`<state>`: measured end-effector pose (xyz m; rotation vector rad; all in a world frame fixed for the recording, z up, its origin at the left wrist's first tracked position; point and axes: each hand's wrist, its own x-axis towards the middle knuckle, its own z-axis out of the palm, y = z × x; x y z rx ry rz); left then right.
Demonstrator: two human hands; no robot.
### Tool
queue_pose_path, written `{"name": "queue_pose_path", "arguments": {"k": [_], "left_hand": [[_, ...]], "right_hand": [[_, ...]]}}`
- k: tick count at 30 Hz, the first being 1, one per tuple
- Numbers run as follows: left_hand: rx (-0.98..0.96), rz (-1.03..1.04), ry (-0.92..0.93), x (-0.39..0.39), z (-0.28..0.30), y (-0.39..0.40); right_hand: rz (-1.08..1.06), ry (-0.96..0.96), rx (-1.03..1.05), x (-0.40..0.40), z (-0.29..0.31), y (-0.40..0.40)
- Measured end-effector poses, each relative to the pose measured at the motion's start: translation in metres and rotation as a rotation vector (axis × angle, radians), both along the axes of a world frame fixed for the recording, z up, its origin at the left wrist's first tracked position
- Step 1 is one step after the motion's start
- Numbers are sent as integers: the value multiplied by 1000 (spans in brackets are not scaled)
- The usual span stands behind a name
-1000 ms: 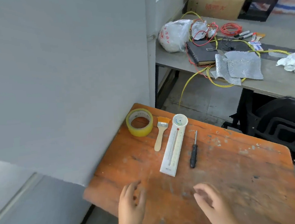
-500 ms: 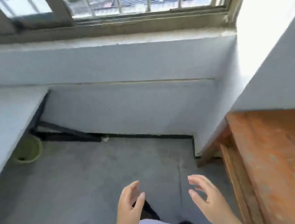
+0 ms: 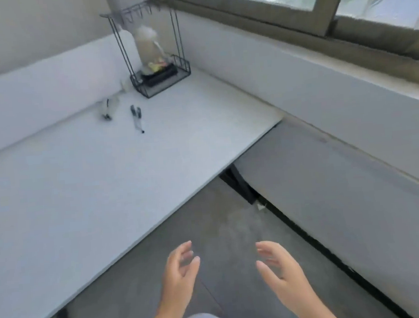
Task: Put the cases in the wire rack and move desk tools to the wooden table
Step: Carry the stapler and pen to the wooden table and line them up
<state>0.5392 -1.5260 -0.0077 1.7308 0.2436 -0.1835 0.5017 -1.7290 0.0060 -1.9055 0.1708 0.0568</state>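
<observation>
Both grips were released and empty, our left hand [image 3: 180,274] and right hand [image 3: 279,268]. We had turned from the wooden table; two small dark desk tools [image 3: 136,114] now lay before the black wire rack [image 3: 156,70] on the white counter [image 3: 81,194].

The desk [image 3: 86,193] has a smooth, matt white top; the rack [image 3: 154,50] is thin black metal wire; the floor [image 3: 221,233] looks like dull grey concrete.

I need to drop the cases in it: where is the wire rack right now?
In the head view, the wire rack stands at the far corner of the white desk, below the window, ahead and left of both hands.
</observation>
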Motion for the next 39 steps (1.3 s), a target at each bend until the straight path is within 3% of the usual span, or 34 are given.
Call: {"name": "queue_pose_path", "arguments": {"k": [9, 19, 24, 29, 39], "left_hand": [[-19, 290, 103, 87, -16, 61], [-35, 555, 0, 303, 15, 117], [104, 562, -1, 401, 16, 149], [256, 528, 57, 486, 3, 177], [828, 266, 264, 603, -27, 191]], "right_hand": [[160, 157, -43, 142, -3, 27], [405, 83, -39, 452, 28, 124], [432, 107, -236, 554, 1, 201], [437, 159, -628, 591, -25, 251], [524, 273, -862, 619, -33, 243]]}}
